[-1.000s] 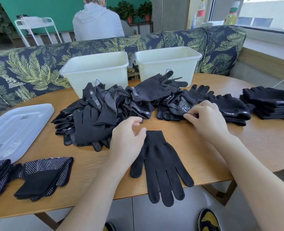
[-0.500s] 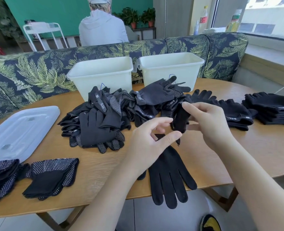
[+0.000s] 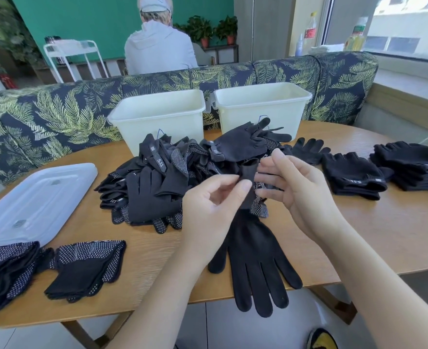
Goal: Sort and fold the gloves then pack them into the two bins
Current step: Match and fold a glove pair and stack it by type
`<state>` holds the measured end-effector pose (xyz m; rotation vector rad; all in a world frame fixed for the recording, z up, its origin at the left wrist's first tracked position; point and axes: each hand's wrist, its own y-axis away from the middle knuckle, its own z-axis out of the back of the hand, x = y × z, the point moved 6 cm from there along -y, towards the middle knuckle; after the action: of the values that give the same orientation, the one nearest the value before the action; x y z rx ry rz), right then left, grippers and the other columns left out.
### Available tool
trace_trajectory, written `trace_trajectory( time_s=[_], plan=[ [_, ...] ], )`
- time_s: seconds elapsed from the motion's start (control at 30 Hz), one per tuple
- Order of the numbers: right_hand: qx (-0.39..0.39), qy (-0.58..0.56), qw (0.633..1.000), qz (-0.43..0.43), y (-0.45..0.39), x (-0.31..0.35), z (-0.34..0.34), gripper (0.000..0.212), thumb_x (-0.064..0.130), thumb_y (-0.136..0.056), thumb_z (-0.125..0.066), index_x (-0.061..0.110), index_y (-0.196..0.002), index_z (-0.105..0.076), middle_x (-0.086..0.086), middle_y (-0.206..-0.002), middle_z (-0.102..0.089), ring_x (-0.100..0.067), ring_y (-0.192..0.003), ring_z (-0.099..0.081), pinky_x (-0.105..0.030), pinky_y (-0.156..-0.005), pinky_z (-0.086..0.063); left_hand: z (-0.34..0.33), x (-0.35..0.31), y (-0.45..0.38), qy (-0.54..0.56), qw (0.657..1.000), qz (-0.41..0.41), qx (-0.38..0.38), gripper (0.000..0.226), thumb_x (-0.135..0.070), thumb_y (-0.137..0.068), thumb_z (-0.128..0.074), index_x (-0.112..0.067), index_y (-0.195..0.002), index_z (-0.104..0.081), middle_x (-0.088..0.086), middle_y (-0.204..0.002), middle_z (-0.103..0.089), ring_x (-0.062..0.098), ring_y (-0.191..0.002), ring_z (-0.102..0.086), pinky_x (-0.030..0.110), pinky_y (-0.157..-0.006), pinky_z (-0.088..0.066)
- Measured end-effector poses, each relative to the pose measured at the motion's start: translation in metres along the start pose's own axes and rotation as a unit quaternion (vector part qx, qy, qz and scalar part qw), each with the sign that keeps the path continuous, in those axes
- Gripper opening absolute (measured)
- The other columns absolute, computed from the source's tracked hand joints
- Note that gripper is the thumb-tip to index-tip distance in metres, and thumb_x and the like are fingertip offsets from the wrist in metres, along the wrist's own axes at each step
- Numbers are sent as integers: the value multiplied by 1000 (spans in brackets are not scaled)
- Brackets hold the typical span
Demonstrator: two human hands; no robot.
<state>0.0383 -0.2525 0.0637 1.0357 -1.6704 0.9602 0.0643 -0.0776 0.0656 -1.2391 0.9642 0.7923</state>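
Left hand [image 3: 214, 210]: thumb and forefinger pinch raised black glove [image 3: 248, 183].
Right hand [image 3: 298, 187]: fingers loosely spread, touching that glove.
Flat glove [image 3: 255, 260]: overhangs tabletop's [image 3: 384, 235] near edge.
Bins [image 3: 157, 119]: far edge.

Both forearms are bare, no sleeves, no rings or watch; one shoe [image 3: 321, 339] is black and yellow.
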Motion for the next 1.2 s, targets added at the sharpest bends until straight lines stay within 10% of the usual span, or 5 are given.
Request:
trace_trajectory(
  time_s=[0.23,0.4,0.73,1.0,1.2],
  plan=[
    [132,165,968,137,27,16,-25,45,40,-80,-85,23,-119,-70,0,-114,-74,-20,-113,-67,-36,-92,-56,9,-15,-10,149,988,33,-17,17,-29,-91,-70,-15,-91,-80,8,-93,-78,23,-88,-73,43,-80,-58],
    [62,164,963,206,30,30,-29,26,19,-84,-80,18,-109,-74,11,-104,-77,-8,-101,-72,-26,-86,-55,6,-32,-9,194,979,14,68,54,-48,-100,-45,-3,-114,-72,13,-114,-76,27,-109,-72,34,-93,-56],
    [20,-15,997,75,23,34,-16,19,21,-96,-66,9,-82,-70,-7,-80,-71,-16,-67,-64,-23,-56,-50,36,-34,-22,105,991,-46,64,20,-32,-87,-70,-26,-103,-81,3,-128,-71,16,-130,-59,37,-105,-47],
    [15,-20,997,71,25,35,-15,14,21,-94,-70,9,-88,-76,-11,-83,-74,-21,-72,-67,-29,-62,-55,12,-41,-5,-80,991,-94,61,14,-25,-87,-80,-34,-98,-82,-7,-105,-60,9,-100,-59,19,-86,-44],
    [21,66,987,142,28,38,-22,19,29,-95,-69,14,-102,-79,-7,-95,-77,-21,-90,-71,-37,-83,-57,-9,-48,6,57,987,-85,123,40,-15,-91,-74,-24,-130,-67,1,-123,-67,26,-116,-64,46,-93,-58]
  ],
)
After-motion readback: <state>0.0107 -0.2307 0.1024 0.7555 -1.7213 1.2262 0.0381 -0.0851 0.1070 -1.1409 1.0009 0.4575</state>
